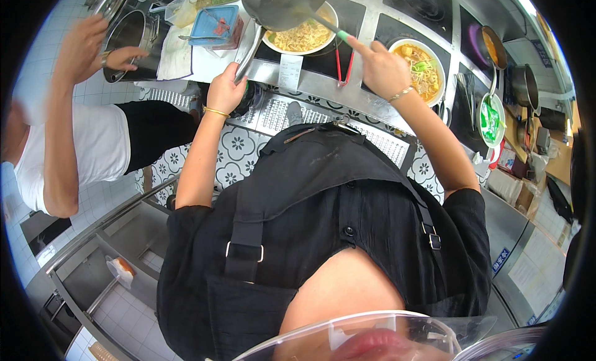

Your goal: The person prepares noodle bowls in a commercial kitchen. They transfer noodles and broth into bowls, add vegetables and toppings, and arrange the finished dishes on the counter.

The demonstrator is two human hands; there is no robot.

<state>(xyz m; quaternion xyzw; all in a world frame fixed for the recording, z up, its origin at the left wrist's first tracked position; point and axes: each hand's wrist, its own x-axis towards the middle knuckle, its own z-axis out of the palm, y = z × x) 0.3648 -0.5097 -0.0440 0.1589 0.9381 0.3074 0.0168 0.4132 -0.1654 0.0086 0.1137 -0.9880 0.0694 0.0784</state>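
Note:
My left hand (224,91) grips the metal handle (250,53) of a dark pan (260,9), which is tilted over a white bowl (298,52). Noodles (298,38) lie in that bowl, partly hidden by the pan. With my right hand (384,69) I hold a cooking utensil (325,22) by its handle, which has a green section. Its far end reaches into the pan, and I cannot tell its exact shape. Beside my right wrist stands a second white bowl (442,76) of noodle soup with greens. A printed paper slip (289,73) hangs at the counter edge below the first bowl.
Red-handled tongs (343,69) lie between the bowls. To the left are a blue-lidded container (209,23), a cloth (174,53) and a large metal pot (121,39), where another person (88,137) works. A white bowl (501,111) with a green packet and several pans (524,86) stand right.

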